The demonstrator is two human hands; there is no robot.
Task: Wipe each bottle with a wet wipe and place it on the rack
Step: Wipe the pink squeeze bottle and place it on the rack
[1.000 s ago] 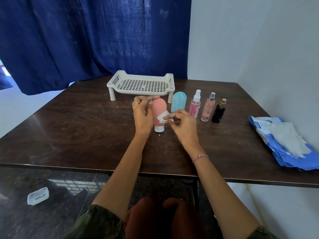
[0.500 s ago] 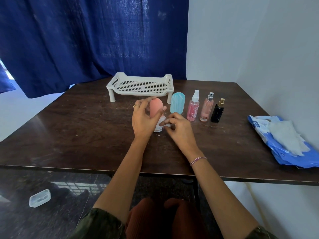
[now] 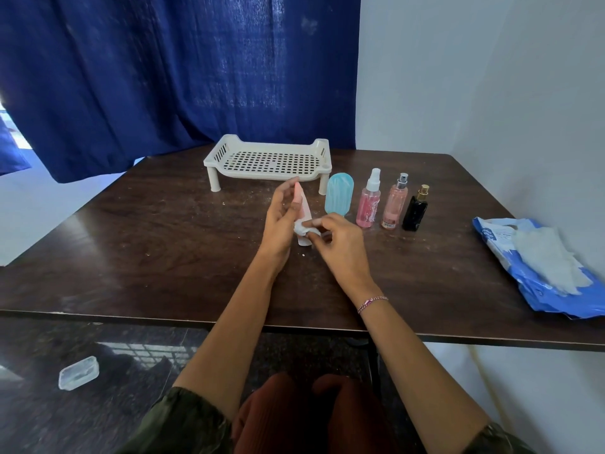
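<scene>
My left grip (image 3: 281,221) clamps the pink bottle (image 3: 303,204), long axis upright, cap on the surface (image 3: 163,250). My right grip (image 3: 340,245) pinches the wet wipe (image 3: 301,228) against its lower end; the rack (image 3: 268,158) lies just beyond.

- The pink bottle (image 3: 302,204) has been turned: a second ago its broad face showed, now only a narrow edge, leaning a little.
- The left hand (image 3: 280,221) has slid from the bottle's top to its left side.
- The right hand (image 3: 337,244) has brought the wipe (image 3: 301,228) down from mid-body to just above the cap, now bunched.
</scene>
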